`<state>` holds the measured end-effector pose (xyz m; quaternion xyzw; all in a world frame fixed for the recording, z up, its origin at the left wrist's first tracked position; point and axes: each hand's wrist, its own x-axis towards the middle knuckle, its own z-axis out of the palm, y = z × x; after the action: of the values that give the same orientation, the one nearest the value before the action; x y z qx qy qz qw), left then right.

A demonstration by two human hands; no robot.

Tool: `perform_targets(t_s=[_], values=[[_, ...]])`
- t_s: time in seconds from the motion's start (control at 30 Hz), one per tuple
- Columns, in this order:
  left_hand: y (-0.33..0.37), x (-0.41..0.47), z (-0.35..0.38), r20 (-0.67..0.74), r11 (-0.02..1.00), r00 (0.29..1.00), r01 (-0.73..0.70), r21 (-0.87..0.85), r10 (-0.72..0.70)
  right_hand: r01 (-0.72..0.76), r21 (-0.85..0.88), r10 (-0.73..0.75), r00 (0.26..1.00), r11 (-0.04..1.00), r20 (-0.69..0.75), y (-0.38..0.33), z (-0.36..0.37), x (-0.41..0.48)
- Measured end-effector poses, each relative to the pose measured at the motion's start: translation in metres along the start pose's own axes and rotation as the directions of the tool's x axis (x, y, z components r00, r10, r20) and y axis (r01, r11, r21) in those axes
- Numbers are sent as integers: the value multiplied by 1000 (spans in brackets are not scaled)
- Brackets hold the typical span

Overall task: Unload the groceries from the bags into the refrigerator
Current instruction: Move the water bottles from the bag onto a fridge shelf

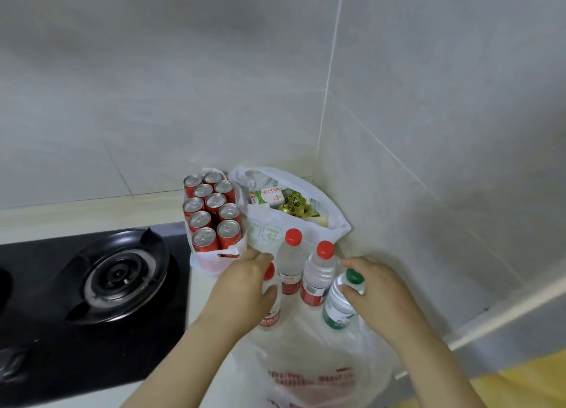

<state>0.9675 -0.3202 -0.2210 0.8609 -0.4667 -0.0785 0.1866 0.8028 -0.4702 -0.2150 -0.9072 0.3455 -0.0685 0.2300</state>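
Observation:
Several water bottles stand in a white plastic bag (309, 383) on the counter near me. My left hand (242, 288) grips the neck of a red-capped bottle (271, 315) at the left. My right hand (376, 294) grips a green-capped bottle (337, 309) at the right. Two more red-capped bottles (291, 263) (317, 273) stand between them. Behind, a second white bag (266, 230) holds a milk carton (269, 194) and gold-wrapped sweets (292, 207). Red cans (211, 211) stand packed together in a third bag at the left.
A black gas stove with a round burner (122, 276) lies left of the bags. Tiled walls (428, 132) form a corner right behind the bags. A yellow surface (520, 383) shows at the lower right.

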Motion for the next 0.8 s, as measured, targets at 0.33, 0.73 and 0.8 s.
perform_targets(t_s=[0.33,0.73,0.8], values=[[-16,27,33,84,995,993,83,-60,-78,-140,163,149,988,977,-42,25,32,15],[-26,29,62,133,794,924,377,-477,-359,-279,436,321,947,855,-24,40,70,26],[-25,30,64,128,807,924,378,-454,-361,-291,448,330,944,846,-12,44,73,28]])
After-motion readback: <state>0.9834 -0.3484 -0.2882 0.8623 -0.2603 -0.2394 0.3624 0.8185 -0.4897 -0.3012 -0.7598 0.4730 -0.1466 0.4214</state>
